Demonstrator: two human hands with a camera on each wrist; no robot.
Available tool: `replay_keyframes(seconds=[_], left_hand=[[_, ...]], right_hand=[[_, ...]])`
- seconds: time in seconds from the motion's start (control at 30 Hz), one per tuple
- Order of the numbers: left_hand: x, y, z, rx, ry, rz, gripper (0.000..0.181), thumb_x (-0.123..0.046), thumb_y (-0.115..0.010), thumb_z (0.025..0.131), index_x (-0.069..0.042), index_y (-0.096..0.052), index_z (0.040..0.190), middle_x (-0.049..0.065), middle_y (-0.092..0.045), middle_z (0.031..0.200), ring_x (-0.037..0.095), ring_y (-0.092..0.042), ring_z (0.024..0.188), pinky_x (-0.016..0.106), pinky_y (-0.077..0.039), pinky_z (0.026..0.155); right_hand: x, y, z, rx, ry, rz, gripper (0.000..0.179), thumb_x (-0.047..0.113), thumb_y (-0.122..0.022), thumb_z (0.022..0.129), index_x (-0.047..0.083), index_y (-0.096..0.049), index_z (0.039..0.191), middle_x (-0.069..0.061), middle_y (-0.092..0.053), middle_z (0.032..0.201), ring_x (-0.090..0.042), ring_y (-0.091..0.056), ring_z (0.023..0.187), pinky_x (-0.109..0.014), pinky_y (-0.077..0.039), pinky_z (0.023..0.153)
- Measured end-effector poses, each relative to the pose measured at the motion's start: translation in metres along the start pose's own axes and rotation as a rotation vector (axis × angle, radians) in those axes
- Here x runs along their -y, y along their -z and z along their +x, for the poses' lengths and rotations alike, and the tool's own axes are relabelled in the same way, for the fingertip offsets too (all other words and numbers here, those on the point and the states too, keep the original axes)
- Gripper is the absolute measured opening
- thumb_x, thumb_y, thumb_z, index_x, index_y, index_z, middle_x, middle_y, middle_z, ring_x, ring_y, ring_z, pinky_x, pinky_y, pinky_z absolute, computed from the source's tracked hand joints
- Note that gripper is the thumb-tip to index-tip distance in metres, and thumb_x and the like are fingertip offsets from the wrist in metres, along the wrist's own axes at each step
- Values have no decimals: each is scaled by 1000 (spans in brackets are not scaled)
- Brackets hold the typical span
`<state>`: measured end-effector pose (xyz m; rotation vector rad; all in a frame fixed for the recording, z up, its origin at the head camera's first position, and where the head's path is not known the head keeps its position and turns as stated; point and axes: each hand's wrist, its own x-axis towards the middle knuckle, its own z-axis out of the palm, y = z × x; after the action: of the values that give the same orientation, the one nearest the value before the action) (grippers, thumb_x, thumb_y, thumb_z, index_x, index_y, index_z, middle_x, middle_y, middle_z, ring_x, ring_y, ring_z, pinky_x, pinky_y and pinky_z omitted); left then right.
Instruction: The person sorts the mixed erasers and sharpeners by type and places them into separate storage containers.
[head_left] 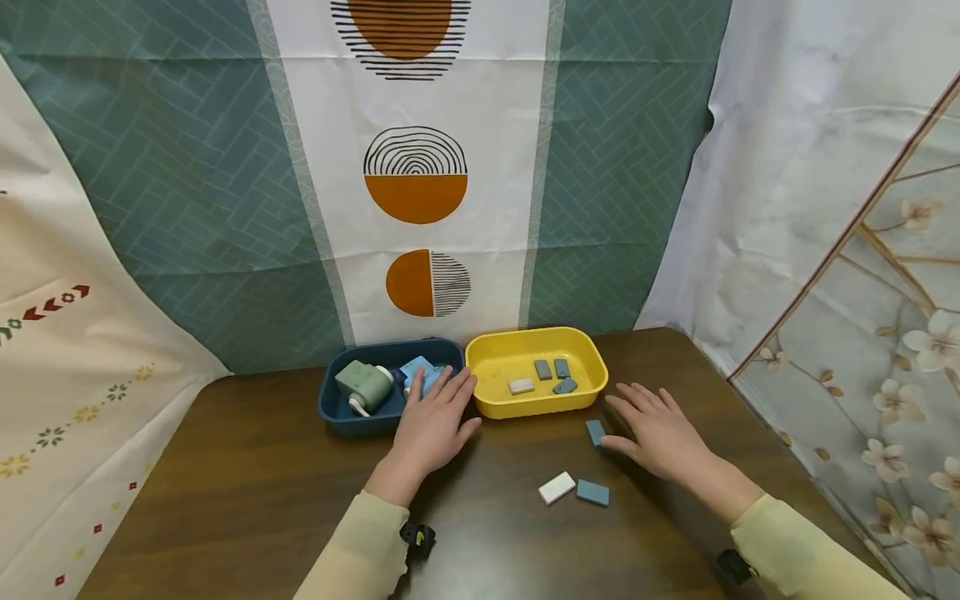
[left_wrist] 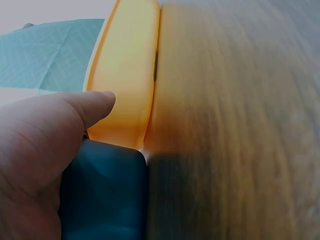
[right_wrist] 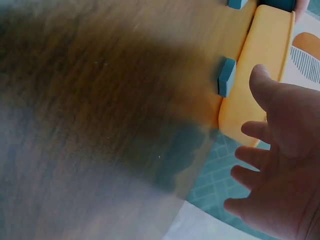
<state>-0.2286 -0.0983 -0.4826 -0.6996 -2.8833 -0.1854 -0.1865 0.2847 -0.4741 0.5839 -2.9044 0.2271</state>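
Note:
My left hand [head_left: 433,427] has its fingers stretched over the right front edge of a dark blue bin [head_left: 352,427], at the border with a yellow bin [head_left: 540,407]. In the left wrist view its thumb [left_wrist: 97,105] lies in front of the yellow bin's wall. My right hand [head_left: 660,429] is spread, palm down, to the right of the yellow bin and grips nothing. Close to its thumb lies a blue-grey block [head_left: 595,432]; the right wrist view shows a gap between that thumb and this block [right_wrist: 227,77]. Nearer me are a white block [head_left: 557,487] and another blue-grey block [head_left: 592,492].
Several small blocks, including a white one [head_left: 521,386] and a grey one [head_left: 543,369], lie inside the yellow bin. A green bottle-shaped item [head_left: 365,383] and a light blue item [head_left: 417,368] sit in the blue bin. Patterned cloth [head_left: 600,275] hangs behind the wooden table [head_left: 247,467].

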Motion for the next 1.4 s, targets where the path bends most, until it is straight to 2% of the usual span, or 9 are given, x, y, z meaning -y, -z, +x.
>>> replay_keyframes(seconds=[0.2,0.53,0.83,1.07,1.23,1.4], left_hand=[[-1,2,1,-18,4,-3,75,-48,-69,109,-17,-44,171,2,-35,179,29,-26,167,65,3,133],[-3,2,0,-8,2,-12,75,-48,-69,109,-17,-42,172,1,-34,179,29,-25,167,65,4,133],[-2,1,1,-12,2,1,74,-48,-69,110,-17,-42,172,1,-33,179,29,-25,167,65,3,133],[-1,0,-1,3,5,4,74,-47,-69,110,-18,-42,172,1,-33,179,29,-25,167,66,2,133],[-1,0,0,-10,-4,5,73,-47,-68,110,-17,-43,172,2,-34,179,29,-26,167,65,3,133],[0,0,0,-6,-7,9,73,-47,-68,110,-17,-42,172,1,-34,179,29,-26,167,66,2,133]], right_hand=[[0,0,3,3,21,-5,71,50,-80,100,2,-65,151,-27,-55,160,-52,-46,151,-77,-29,123],[-4,-7,2,3,41,6,73,51,-81,98,2,-65,149,-29,-54,159,-55,-46,149,-79,-30,121],[3,-6,6,87,-2,-14,73,53,-80,99,5,-64,152,-27,-50,164,-53,-42,153,-77,-28,123],[2,-14,7,77,19,-11,67,51,-81,99,5,-68,147,-28,-52,162,-54,-43,152,-78,-30,122],[0,-21,7,32,38,-21,65,49,-83,97,3,-70,142,-28,-53,160,-54,-44,150,-78,-31,120],[3,-19,8,24,30,-21,61,47,-84,98,3,-71,138,-29,-54,159,-54,-45,150,-78,-31,121]])
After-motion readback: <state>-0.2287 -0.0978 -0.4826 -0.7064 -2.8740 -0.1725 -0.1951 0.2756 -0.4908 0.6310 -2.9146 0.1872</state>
